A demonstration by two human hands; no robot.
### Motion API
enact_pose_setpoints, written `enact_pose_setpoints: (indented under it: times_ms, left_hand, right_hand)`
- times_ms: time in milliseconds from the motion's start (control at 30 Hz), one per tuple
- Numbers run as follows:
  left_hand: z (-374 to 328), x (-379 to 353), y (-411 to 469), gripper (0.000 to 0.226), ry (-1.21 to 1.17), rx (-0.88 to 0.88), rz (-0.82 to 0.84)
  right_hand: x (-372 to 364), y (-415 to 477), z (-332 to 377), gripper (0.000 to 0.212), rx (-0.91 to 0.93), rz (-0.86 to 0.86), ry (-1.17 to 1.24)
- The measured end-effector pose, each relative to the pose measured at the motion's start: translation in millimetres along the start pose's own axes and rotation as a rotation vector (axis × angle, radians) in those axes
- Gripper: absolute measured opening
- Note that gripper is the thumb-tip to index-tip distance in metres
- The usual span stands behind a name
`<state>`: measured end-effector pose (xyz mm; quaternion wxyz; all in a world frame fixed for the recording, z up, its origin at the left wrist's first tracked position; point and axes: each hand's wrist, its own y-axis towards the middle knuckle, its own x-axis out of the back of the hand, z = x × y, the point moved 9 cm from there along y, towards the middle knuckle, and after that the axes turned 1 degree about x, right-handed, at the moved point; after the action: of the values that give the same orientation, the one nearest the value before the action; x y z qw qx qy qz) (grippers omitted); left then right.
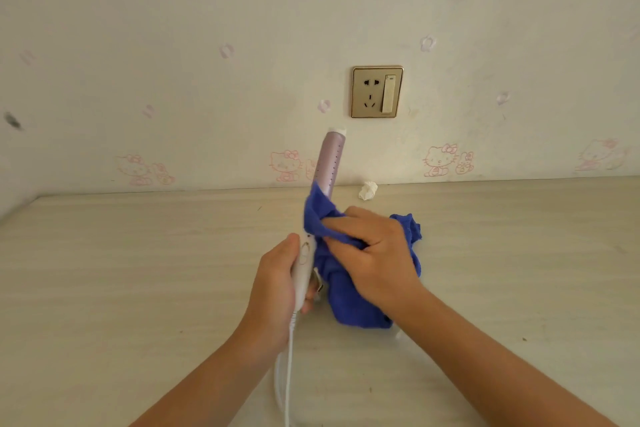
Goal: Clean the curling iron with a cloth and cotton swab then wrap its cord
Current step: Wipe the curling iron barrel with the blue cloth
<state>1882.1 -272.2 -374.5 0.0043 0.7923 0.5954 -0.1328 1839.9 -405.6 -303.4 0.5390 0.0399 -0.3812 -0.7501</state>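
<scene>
The curling iron (329,159) has a pale purple barrel with a white tip and a white handle. It stands nearly upright above the table, tilted slightly right. My left hand (277,281) grips the white handle. My right hand (377,253) holds a blue cloth (346,305) and presses it around the lower part of the barrel, just above the handle. The rest of the cloth hangs down under my right hand. The white cord (285,374) drops from the handle toward the bottom edge of the view. No cotton swab is visible.
A light wooden table (138,270) meets a cream wall with pink cartoon cat prints. A gold wall socket with a switch (377,92) sits above the barrel tip. A small crumpled white tissue (367,190) lies on the table by the wall.
</scene>
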Motion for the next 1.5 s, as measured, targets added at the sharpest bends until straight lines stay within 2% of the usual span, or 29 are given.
enact_pose_setpoints:
  times_ms: [67,200,267,367,467,533,600,700,733,800,867,933,1000,1067,1200,1267,1400,1500]
  left_hand:
    - [5,-4,0,0.054,0.009,0.020,0.015]
    - [-5,11,4,0.042,-0.165,0.051,-0.059]
    - [-7,16,4,0.045,-0.187,0.057,-0.060]
    - [5,11,-2,0.047,-0.198,0.060,-0.050]
    - [14,3,-10,0.052,-0.042,0.007,-0.049]
    - [6,7,-9,0.049,0.026,-0.057,-0.087]
    - [-5,18,-4,0.039,-0.016,-0.125,-0.135]
    - [-7,23,1,0.038,-0.076,-0.117,-0.115]
    - [-4,21,2,0.040,-0.070,-0.101,-0.079]
    - [-7,12,-1,0.030,0.018,-0.132,-0.002]
    - [-6,0,-6,0.040,0.063,-0.156,0.081]
    - [-4,-6,-10,0.047,0.061,-0.156,0.121]
    - [-5,-7,-9,0.042,0.066,-0.145,0.103]
    - [-10,-3,-5,0.037,-0.001,-0.125,0.044]
    - [-11,9,3,0.039,-0.250,0.007,0.017]
    - [-9,11,2,0.039,-0.242,0.008,0.010]
    - [8,3,-7,0.039,-0.059,0.015,-0.012]
    - [7,-2,-9,0.036,0.009,0.010,-0.012]
  right_hand:
    - [6,1,-4,0.030,-0.030,-0.031,0.029]
    - [-46,-22,11,0.029,0.021,0.359,0.119]
    - [-56,-25,14,0.027,0.058,0.435,0.080]
    - [-34,-10,6,0.032,0.017,0.247,0.044]
    - [-1,0,-2,0.033,-0.025,0.015,0.008]
    - [-6,-3,2,0.034,-0.004,0.076,0.052]
    - [-27,-12,10,0.036,0.021,0.240,0.095]
    - [-44,-19,14,0.038,0.058,0.360,0.015]
    - [-41,-16,13,0.037,0.065,0.337,0.000]
    - [-25,-8,11,0.039,0.058,0.228,0.011]
    - [-4,0,4,0.037,-0.017,0.090,0.070]
    - [12,5,-10,0.022,-0.146,-0.012,0.140]
    - [20,6,-13,0.009,-0.171,-0.079,0.125]
    - [12,1,-5,0.019,-0.105,-0.043,0.063]
    - [-47,-25,23,0.022,0.075,0.328,0.012]
    - [-43,-19,25,0.029,0.089,0.262,0.035]
    - [13,6,4,0.036,-0.059,-0.079,0.070]
    - [15,4,6,0.039,-0.037,-0.026,0.043]
